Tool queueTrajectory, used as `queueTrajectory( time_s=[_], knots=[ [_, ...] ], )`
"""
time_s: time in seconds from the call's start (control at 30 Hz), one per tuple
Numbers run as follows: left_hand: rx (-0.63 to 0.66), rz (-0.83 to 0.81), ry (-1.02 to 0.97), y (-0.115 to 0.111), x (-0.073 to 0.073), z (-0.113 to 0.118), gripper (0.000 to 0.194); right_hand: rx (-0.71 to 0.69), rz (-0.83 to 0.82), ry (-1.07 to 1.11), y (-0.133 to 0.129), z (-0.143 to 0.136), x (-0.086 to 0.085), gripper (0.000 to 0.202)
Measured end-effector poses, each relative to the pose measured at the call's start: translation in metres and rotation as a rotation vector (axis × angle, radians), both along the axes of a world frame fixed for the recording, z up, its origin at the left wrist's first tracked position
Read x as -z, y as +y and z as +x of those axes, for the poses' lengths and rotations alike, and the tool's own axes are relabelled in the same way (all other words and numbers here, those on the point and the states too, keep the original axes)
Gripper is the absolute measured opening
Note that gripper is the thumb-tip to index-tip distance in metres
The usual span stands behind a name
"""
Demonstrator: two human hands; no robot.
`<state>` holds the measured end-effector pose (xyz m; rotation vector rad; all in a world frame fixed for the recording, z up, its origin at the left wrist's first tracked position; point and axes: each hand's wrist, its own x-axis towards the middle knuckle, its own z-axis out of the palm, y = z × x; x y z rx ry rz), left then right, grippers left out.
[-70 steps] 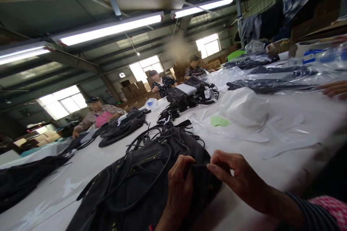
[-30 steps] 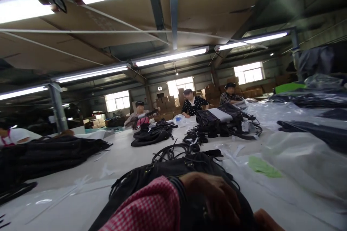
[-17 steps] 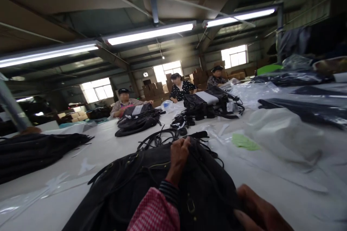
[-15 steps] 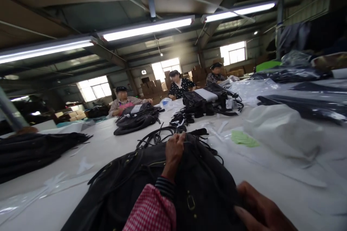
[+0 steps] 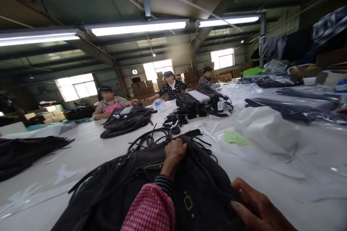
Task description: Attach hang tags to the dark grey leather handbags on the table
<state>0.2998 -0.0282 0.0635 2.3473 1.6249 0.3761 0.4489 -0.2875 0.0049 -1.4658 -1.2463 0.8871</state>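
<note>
A large black bag point(image 5: 151, 191) with gold buckle and zip fittings lies in front of me on the white table point(image 5: 260, 195). My left hand point(image 5: 175, 151), below a red-and-white checked sleeve, is closed on the bag's top edge, fingers curled over it. At the bag's right side, my right hand point(image 5: 256, 205) has its thumb and fingers closed on the black edge. Dark straps point(image 5: 151, 139) curl in loops just beyond the bag's top.
Stacked black bags point(image 5: 200, 99) and another black pile point(image 5: 126, 121) stand farther back. To the right are a crumpled white sheet point(image 5: 268, 128), green paper point(image 5: 235, 138) and plastic-wrapped dark items point(image 5: 287, 104). Black pieces point(image 5: 29, 153) lie left. Three people are behind the table.
My view has turned slightly right, so the surroundings appear shifted left. Both hands stay on the bag at nearly the same spots. The middle person across the table now stretches an arm leftward.
</note>
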Motion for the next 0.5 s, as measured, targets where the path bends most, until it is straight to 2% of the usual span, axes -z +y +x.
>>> queueTrajectory(
  time_s=[0.17, 0.27, 0.33, 0.4, 0.5],
  knots=[
    [0.027, -0.058, -0.044, 0.006, -0.002, 0.005, 0.034, 0.018, -0.028, -0.048, 0.005, 0.000, -0.005, 0.036],
    [0.081, -0.134, -0.126, 0.021, 0.002, 0.002, 0.035, -0.012, -0.078, -0.162, 0.012, 0.001, -0.011, 0.029],
    [0.098, -0.213, -0.239, 0.032, 0.009, 0.004, 0.032, -0.038, -0.094, -0.254, 0.017, 0.005, -0.012, 0.027],
    [0.057, -0.268, -0.394, 0.038, 0.017, 0.009, 0.025, -0.055, -0.053, -0.349, 0.022, 0.011, -0.011, 0.026],
    [-0.032, -0.330, -0.660, 0.032, 0.025, 0.018, 0.021, -0.024, 0.123, -0.553, 0.025, 0.015, -0.015, 0.035]
  ],
)
